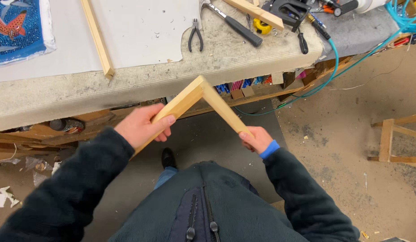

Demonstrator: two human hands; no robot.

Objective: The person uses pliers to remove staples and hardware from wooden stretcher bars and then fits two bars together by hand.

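While your left hand (143, 127) and right hand (256, 140) each grip one arm of the wooden corner frame (200, 92), it hangs before the desk (140, 80). Looks light, stiff (joint probably weakest). Hold near the corner.

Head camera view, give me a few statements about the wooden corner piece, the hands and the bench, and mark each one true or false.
1. Both hands grip the L-shaped wooden corner piece, one on each arm. True: the left hand holds one arm, the right hand the other.
2. The corner piece lies flat on the workbench. False: it is held in the air in front of the workbench.
3. A pair of pliers lies on the bench top. True.
4. The hammer is in the right hand. False: it lies on the bench.
5. A loose wooden strip rests on the bench. True.
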